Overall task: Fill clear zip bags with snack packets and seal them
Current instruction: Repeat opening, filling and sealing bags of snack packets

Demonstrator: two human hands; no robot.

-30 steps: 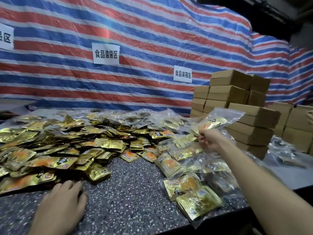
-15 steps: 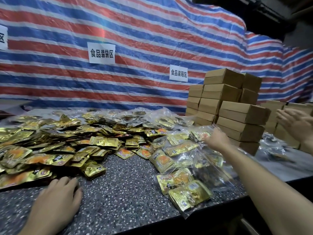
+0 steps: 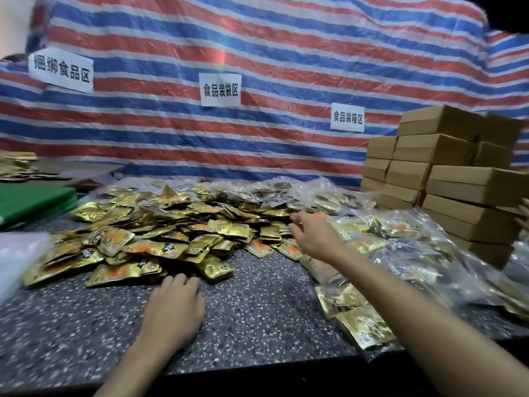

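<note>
A big heap of loose gold snack packets (image 3: 160, 233) covers the middle of the speckled table (image 3: 257, 310). Filled clear zip bags (image 3: 406, 253) lie piled to the right, with one filled bag (image 3: 357, 322) near the front edge. My left hand (image 3: 174, 308) rests flat on the table, fingers straight, just in front of the heap. My right hand (image 3: 312, 234) hovers over the heap's right edge with fingers loosely curled and nothing held.
Stacked brown cardboard boxes (image 3: 446, 179) stand at the right, where another person's hand (image 3: 523, 216) shows at the frame edge. A green sheet (image 3: 31, 202) and a blurred stack of clear plastic (image 3: 17, 256) lie at the left. A striped tarp with paper signs hangs behind.
My right hand has let go of the filled bag onto the right pile and swung left to the loose packets. The view has turned left. My left hand stays flat on the table.
</note>
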